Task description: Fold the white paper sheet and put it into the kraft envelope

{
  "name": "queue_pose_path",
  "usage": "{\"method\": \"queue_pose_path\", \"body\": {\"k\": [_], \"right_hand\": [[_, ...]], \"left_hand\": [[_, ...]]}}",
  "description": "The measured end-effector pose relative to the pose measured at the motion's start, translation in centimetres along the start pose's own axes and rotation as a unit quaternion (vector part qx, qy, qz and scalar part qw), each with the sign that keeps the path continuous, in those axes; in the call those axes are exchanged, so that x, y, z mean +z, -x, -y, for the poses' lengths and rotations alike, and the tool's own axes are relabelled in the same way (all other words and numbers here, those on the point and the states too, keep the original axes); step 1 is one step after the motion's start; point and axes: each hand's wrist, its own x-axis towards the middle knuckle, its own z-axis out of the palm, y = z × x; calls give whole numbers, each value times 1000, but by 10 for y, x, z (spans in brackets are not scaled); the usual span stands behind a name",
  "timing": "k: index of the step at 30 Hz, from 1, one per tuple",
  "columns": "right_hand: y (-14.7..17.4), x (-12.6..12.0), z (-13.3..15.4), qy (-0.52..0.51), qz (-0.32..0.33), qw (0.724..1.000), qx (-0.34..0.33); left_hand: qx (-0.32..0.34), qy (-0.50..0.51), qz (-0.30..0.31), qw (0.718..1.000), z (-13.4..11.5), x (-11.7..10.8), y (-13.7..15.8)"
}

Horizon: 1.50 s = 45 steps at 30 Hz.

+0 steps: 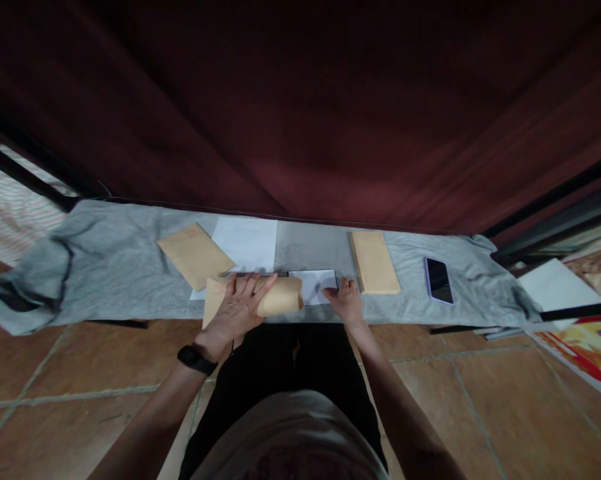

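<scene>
My left hand [239, 305] lies palm down with its fingers spread across a brown paper envelope [280, 297]. The envelope's right end bulges a little, with its mouth facing right. Just beyond that mouth lies a folded white sheet of paper [313, 287], close to or touching the envelope; I cannot tell if any of it is inside. My right hand [346, 300] is closed on the sheet's right edge between thumb and fingers. Another brown envelope [195, 255] rests at an angle to the left, partly over white paper sheets [247, 241].
A stack of brown envelopes [375, 263] stands right of my right hand, with a phone [438, 280] farther right. A grey cloth [125, 267] covers the narrow table. A dark red curtain [300, 120] hangs behind it, and black metal bars [560, 193] flank the sides.
</scene>
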Motion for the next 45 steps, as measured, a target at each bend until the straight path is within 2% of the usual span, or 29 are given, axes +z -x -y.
{"method": "queue_pose_path", "body": {"k": [5,10,15,18,22,25,27,31,36,38,42,45], "right_hand": [[-3,7,12,47,12,999,20],[-8,9,7,40,0,999,30],[-12,9,2,-1,28,999,44],[-13,10,-3,-52,39,997,40],[-12,12,-15,-191,14,981,35],[-11,12,-27,-235,6,971,32],[-7,13,-34,-295,-1,955,33],[5,14,-42,-450,-28,891,42],[19,7,-43,-552,-82,830,19],[22,4,-43,-553,-73,830,17],[27,2,-40,-518,-49,854,16],[30,3,-37,-508,-35,860,15]], "left_hand": [[-1,9,4,1000,5,7,-4],[-14,35,8,999,5,10,-1],[-19,53,7,998,3,15,9],[-29,58,8,998,4,20,12],[-37,70,14,997,6,26,11],[-44,83,17,995,7,27,10],[-48,91,15,995,7,27,9],[-55,104,10,993,7,27,9],[-58,109,2,992,8,28,10],[-56,109,-1,993,8,29,10],[-56,99,-12,993,8,32,11],[-51,87,-21,995,6,31,11]]}}
